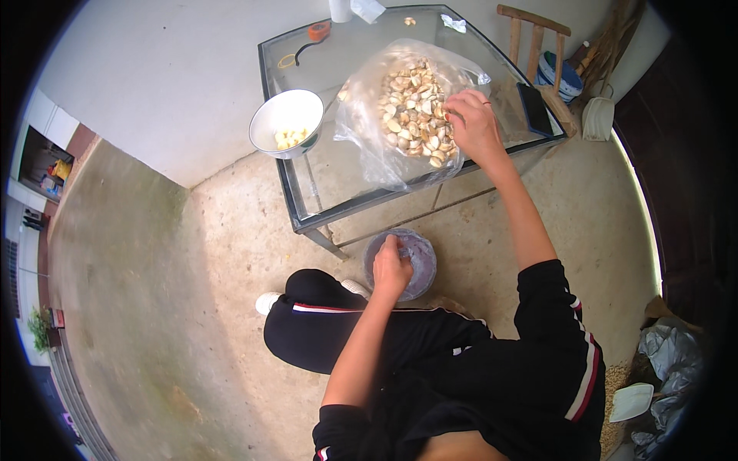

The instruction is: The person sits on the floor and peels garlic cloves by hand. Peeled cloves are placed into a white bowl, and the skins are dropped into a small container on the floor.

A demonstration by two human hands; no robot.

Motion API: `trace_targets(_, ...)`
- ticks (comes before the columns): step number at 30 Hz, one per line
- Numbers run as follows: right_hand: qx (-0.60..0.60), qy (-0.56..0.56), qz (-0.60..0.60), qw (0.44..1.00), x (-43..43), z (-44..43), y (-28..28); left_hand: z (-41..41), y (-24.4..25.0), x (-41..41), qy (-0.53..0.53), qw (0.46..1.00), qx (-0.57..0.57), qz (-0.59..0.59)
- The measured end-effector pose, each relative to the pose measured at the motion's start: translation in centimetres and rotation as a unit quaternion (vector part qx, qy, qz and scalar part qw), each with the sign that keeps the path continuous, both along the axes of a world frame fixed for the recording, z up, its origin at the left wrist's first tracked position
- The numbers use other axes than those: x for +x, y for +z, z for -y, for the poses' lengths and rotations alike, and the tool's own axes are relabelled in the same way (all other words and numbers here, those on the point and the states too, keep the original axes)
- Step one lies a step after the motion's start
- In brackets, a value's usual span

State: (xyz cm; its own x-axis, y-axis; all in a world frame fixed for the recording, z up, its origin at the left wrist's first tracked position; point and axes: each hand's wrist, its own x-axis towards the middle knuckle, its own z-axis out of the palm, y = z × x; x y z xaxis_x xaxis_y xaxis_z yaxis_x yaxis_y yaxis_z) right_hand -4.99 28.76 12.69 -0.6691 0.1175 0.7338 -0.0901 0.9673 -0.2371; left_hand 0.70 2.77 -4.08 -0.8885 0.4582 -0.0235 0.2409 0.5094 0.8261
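Observation:
A clear plastic bag point(372, 155) lies open on the glass-topped table point(340, 199), filled with pale brown nuts or shelled pieces point(412, 109) whose exact kind I cannot tell. My right hand point(473, 121) is at the heap's right edge, fingers bent; whether they grip a piece is hidden. Over a grey-purple bucket point(425, 271) on the floor, my left hand point(393, 268) is curled, and whatever its fingers may hold cannot be seen. A white bowl point(291, 112) with pale yellow pieces point(290, 138) stands at the table's left edge.
A black phone point(535, 109) lies at the table's right corner. Behind the bowl are an orange tape measure point(319, 31) and a yellow band point(286, 61). A wooden chair point(536, 49), a blue-white bucket point(559, 78) and a dustpan point(598, 118) stand at the right.

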Motion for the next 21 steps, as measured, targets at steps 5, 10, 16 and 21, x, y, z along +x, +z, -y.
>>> trace_targets(5,-0.021,0.054,-0.003,0.998,-0.4,2.2,0.1,0.0,1.8,0.0,-0.03,0.997,-0.068,0.038)
trace_targets(10,-0.073,0.127,0.052,0.988,-0.7,5.2,-0.1,0.3,0.3,-0.1,-0.028,0.998,-0.043,0.035)
trace_targets(16,-0.056,0.104,0.067,0.991,-1.0,5.4,-0.4,0.5,0.0,0.2,-0.087,0.992,-0.075,0.049)
trace_targets(21,-0.014,0.095,0.043,0.994,-2.2,3.8,-1.0,0.4,0.6,0.3,-0.085,0.992,-0.084,0.05)
